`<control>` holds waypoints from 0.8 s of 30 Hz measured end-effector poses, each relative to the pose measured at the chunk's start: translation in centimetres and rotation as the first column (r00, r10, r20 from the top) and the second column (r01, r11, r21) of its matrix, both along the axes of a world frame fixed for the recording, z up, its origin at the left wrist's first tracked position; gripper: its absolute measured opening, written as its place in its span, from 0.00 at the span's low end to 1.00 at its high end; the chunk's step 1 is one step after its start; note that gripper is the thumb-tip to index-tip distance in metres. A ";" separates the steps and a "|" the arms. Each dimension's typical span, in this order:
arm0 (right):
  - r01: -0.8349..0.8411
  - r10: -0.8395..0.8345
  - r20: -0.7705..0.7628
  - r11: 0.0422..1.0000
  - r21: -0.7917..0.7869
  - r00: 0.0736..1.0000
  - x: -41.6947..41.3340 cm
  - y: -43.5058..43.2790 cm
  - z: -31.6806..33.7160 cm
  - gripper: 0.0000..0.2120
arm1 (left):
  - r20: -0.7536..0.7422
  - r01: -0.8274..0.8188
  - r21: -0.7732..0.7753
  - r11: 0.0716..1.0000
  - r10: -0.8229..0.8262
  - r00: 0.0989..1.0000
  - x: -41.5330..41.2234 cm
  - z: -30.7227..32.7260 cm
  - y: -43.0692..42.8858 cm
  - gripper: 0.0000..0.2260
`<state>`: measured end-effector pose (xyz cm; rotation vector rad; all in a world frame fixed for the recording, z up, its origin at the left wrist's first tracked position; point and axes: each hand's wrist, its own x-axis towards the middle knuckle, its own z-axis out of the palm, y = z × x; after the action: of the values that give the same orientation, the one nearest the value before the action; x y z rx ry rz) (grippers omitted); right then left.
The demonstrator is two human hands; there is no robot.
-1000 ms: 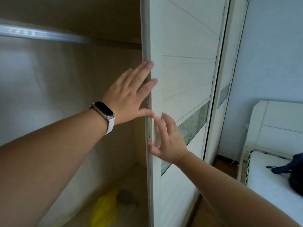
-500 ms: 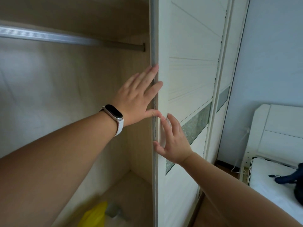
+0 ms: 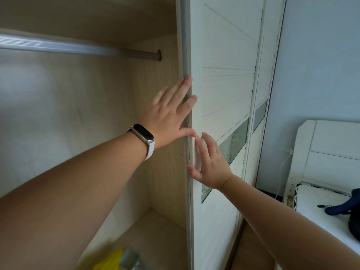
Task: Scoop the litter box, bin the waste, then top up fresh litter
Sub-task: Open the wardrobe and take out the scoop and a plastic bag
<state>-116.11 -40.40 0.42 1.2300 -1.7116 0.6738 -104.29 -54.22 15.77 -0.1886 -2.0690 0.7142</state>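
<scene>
Two hands bear flat and open on the sliding wardrobe door [image 3: 224,90], gripping nothing: left hand [image 3: 167,115] at its edge, right hand [image 3: 211,164] on the face. Push evenly along the track — avoid twisting the panel. No litter box is in view; a blurred yellow bag [image 3: 109,261], possibly litter, lies on the wardrobe floor [image 3: 155,230].

This is a bedroom in a home. A built-in wardrobe [image 3: 87,114] stands open, with a metal hanging rail [image 3: 78,48] across its pale wood interior and a white sliding door [image 3: 224,94] with a patterned glass strip. To the right, a bed [image 3: 321,207] with a white headboard [image 3: 331,152] sits against a pale blue wall [image 3: 321,55].
</scene>
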 end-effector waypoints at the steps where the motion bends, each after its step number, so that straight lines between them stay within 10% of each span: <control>1: -0.005 0.005 -0.008 1.000 -0.004 1.000 -0.3 0.0 0.0 0.38 | -0.001 0.002 -0.003 1.000 -0.002 1.000 -0.2 0.0 -0.1 0.40; 24: 0.239 -0.246 0.118 0.968 0.069 0.962 6.1 2.7 0.5 0.28 | 0.189 0.027 0.245 0.969 -0.075 0.979 5.4 -5.2 -4.2 0.28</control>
<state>-110.01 -37.74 0.88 1.0085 -1.9586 0.5691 -98.87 -58.39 10.55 -0.1799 -2.3104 0.4195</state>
